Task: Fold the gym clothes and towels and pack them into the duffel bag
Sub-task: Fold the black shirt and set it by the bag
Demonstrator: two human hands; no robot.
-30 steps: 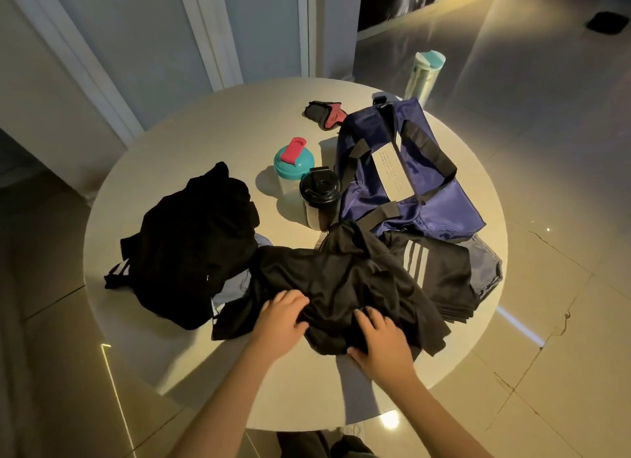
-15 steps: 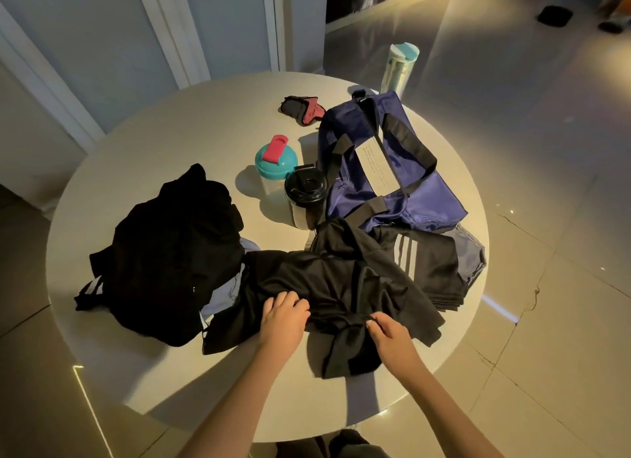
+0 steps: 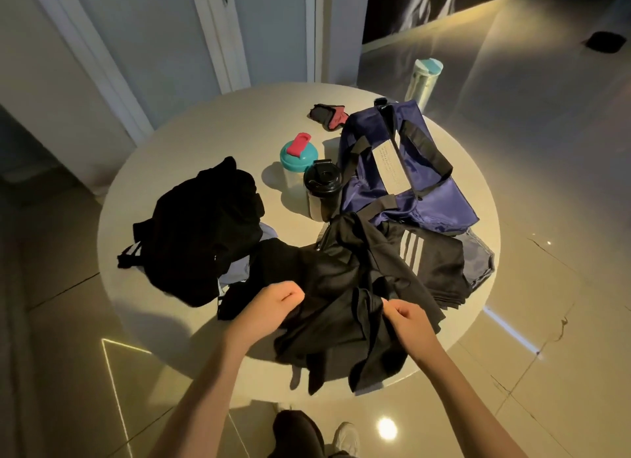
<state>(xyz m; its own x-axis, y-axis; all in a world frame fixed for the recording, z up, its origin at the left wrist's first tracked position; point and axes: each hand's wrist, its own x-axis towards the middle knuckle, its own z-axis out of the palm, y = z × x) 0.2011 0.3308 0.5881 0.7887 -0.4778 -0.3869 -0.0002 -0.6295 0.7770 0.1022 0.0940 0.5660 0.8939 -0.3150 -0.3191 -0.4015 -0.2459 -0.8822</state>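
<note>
"What had shifted in that last half second?"

"The left grip and right grip had each clenched a bunch of the black garment, drawing it over the tabletop's near edge."

"Progress?"

"Early, I judged. One striped piece lay folded against the duffel bag, a black heap waited, and nothing looked packed."

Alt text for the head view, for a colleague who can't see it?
Left hand and right hand grip a crumpled black garment at the near edge of a round table. Beyond lie a navy duffel bag, a teal-lidded shaker and a black-lidded shaker; a black clothing heap sits left.
</note>
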